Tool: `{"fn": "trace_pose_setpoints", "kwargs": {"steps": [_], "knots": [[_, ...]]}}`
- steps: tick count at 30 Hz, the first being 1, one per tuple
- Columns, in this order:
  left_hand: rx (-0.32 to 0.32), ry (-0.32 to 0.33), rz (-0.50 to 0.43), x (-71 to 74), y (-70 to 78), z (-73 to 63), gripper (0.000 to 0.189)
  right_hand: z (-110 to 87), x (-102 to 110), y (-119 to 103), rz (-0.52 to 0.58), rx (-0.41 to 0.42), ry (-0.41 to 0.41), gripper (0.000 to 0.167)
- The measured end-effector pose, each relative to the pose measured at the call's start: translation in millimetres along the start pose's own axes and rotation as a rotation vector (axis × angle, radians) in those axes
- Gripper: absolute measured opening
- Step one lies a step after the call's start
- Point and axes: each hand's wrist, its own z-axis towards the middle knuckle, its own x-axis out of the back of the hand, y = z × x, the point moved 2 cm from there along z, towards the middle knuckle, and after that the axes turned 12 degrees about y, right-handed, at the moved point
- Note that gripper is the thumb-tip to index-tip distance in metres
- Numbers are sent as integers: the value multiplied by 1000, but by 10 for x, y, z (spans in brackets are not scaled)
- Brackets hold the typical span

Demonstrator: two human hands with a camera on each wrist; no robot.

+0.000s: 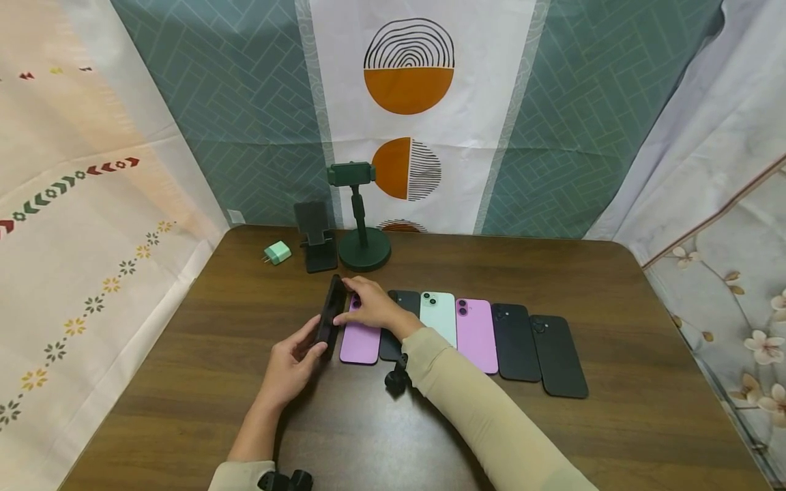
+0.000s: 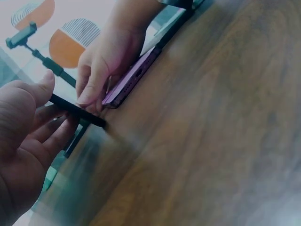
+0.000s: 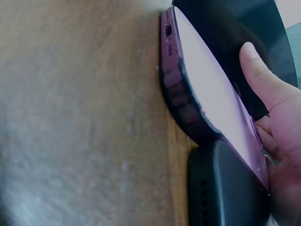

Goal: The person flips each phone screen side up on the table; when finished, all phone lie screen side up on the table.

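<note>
A black phone (image 1: 332, 312) stands tilted up on its long side, held between both hands at the left end of a row of phones. My left hand (image 1: 288, 365) grips its near end, thumb on one side and fingers on the other. At the far end my right hand (image 1: 376, 305) holds it, the thumb (image 3: 256, 63) lying along its face. Beneath the right hand lies a purple phone (image 1: 361, 343), partly covered. Beside that come a dark phone (image 1: 389, 348), a mint phone (image 1: 439, 317) and a pink phone (image 1: 477, 337), all camera side up.
Two more black phones (image 1: 516, 344) end the row at the right. Behind the hands stand a dark green phone stand (image 1: 365, 249) with a round base and a black folding stand (image 1: 321, 256). A mint charger plug (image 1: 278, 253) lies at the back left of the wooden table (image 1: 184, 354).
</note>
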Motion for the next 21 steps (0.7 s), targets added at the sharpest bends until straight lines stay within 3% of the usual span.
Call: {"fn": "trace_pose_setpoints", "kwargs": {"steps": [5, 12, 21], "knots": [[16, -10, 9, 60, -1, 7, 49, 1, -10, -7, -32, 5, 15, 90], [99, 7, 91, 144, -55, 29, 49, 2, -29, -42, -170, -31, -27, 89], [233, 24, 162, 167, -106, 107, 69, 17, -70, -59, -141, -56, 32, 86]]}}
